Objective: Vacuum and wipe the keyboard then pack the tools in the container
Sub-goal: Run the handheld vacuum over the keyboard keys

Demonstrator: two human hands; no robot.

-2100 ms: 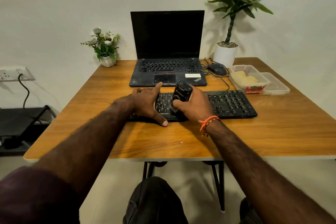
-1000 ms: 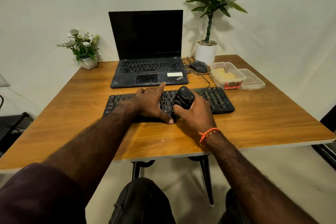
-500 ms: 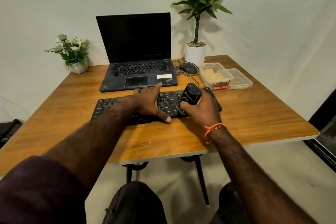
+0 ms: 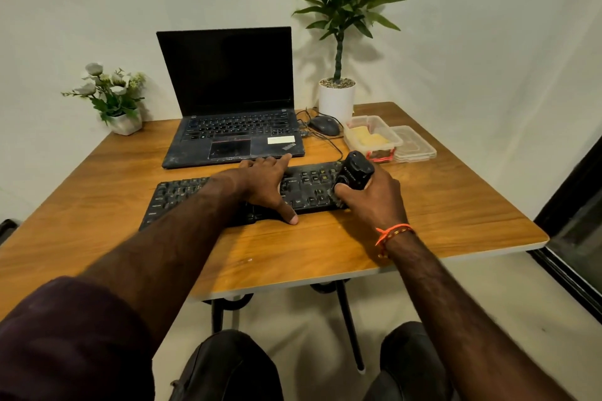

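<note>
two hands work at one black keyboard (image 4: 303, 190). right hand (image 4: 374, 202) grips one small black vacuum (image 4: 353, 174) at the keyboard's right end. left hand (image 4: 265, 187) presses flat on its middle, fingers straight. best to sweep slowly, row by row, keyboard braced. behind the keyboard: one laptop (image 4: 233, 127), one mouse (image 4: 324, 125), one open container (image 4: 373, 138) holding a yellow cloth (image 4: 369, 138), one lid (image 4: 413, 146).

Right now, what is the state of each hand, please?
Left hand: open, fingers straight, pressing flat on the keyboard.
Right hand: closed around the small black vacuum, holding it on the keyboard's right end.
</note>
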